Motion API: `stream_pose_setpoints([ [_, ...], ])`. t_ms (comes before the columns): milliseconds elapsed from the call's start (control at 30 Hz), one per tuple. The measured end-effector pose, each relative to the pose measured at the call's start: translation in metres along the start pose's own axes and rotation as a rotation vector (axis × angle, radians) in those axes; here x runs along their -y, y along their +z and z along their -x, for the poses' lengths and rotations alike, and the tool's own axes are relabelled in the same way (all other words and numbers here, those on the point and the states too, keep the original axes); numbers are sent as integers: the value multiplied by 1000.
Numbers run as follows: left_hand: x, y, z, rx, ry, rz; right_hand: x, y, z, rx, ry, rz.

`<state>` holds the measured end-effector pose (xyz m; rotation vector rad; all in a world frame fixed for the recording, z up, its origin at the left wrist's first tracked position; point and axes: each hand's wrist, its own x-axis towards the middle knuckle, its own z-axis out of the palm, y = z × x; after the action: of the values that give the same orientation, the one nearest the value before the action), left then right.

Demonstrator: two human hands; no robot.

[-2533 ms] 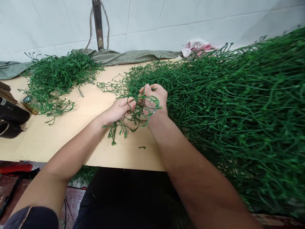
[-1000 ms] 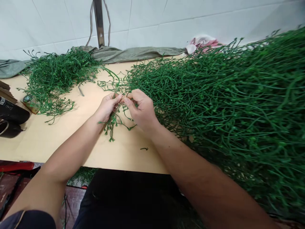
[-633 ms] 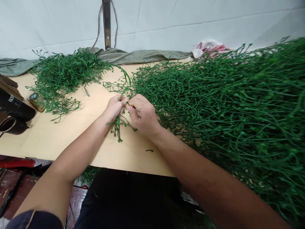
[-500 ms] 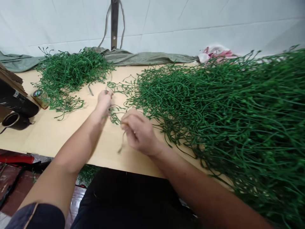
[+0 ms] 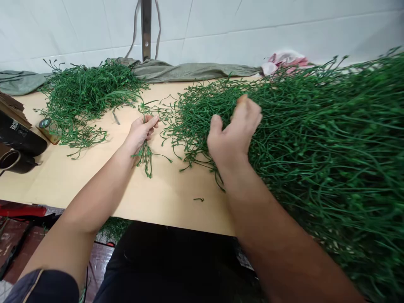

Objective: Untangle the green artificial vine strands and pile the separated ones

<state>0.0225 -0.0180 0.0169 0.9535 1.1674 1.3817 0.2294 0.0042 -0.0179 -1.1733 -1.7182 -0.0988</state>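
My left hand is closed round a small bunch of green stems, whose budded ends hang below the fingers and also show above them. Over the left part of the large green stem pile is my right hand, thumb and fingers apart, with nothing visible in it. A smaller pile of green stems lies beyond my left hand, at the back left of the table. One short green piece rests alone near the front edge.
At the left edge stand a black cylinder, a dark mug and a small jar. A grey-green cloth runs along the wall, with a pink and white cloth beside it. A metal post rises behind.
My right hand has moved right and away from me, from beside the left hand to the large pile, and has opened. A short piece now lies on the table.
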Motion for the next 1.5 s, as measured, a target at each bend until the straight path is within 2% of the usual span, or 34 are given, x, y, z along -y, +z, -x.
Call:
stream_pose_setpoints([
  [67, -1, 1, 1, 8, 10, 14, 25, 1, 6, 51, 14, -21],
  [167, -1, 5, 5, 13, 18, 32, 64, 4, 16, 251, 0, -209],
  [267, 1, 13, 9, 36, 32, 64, 87, 7, 23, 383, 29, -406],
  [400, 4, 22, 13, 34, 44, 96, 93, 12, 26, 480, 142, -468],
  [533, 4, 24, 14, -7, 7, 139, 95, 14, 25, 654, 254, -488],
  [600, 4, 24, 14, -24, -4, 154, 96, 14, 25, 701, 281, -521],
  [867, -2, 27, 21, 14, -17, 177, 88, 20, 25, 543, 323, -502],
  [1100, -7, 26, 28, 42, 0, 162, 87, 21, 25, 681, 311, -552],
  [1267, -13, 23, 31, 129, 17, 90, 84, 18, 21, 741, 271, -588],
  [1367, -15, 19, 28, 129, 64, 26, 79, 13, 14, 679, 319, -696],
  [1500, -18, 9, 21, 45, 99, -24, 73, 8, 8, 554, 368, -769],
])
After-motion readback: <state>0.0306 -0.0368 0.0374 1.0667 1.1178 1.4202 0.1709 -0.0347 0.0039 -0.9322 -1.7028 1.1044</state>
